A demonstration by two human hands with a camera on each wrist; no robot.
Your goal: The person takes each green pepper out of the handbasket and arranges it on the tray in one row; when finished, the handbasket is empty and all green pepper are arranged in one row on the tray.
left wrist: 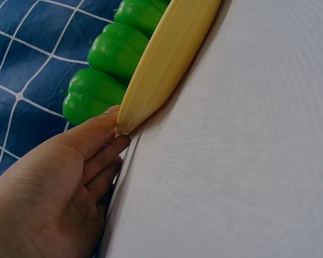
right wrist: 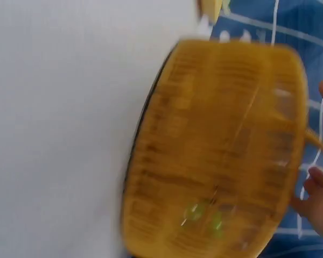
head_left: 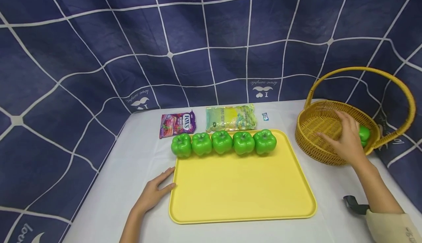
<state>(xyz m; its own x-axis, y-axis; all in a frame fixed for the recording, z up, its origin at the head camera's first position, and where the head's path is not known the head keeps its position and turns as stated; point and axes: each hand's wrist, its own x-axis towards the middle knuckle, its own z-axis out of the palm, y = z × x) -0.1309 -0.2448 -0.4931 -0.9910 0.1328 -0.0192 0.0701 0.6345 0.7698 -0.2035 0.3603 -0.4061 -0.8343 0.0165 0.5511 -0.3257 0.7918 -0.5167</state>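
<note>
In the head view my left hand (head_left: 153, 193) rests on the white tabletop, its fingertips touching the left rim of a yellow tray (head_left: 237, 188). The left wrist view shows that hand (left wrist: 59, 183) with fairly straight fingers against the tray edge (left wrist: 167, 64). Several green bell peppers (head_left: 222, 142) stand in a row along the tray's far side. Over a wicker basket (head_left: 324, 157) at the right is my right hand (head_left: 349, 136), thumb and fingers spread, holding nothing visible. Inside the basket, partly behind that hand, a green bell pepper (head_left: 364, 133) shows. The right wrist view is blurred.
Behind the tray lie a purple Fox's candy bag (head_left: 178, 124), a green-yellow packet (head_left: 230, 117) and a small blue-white packet (head_left: 265, 116). The basket's tall handle (head_left: 366, 69) arches over it. A dark blue gridded cloth (head_left: 184, 26) hangs behind the table.
</note>
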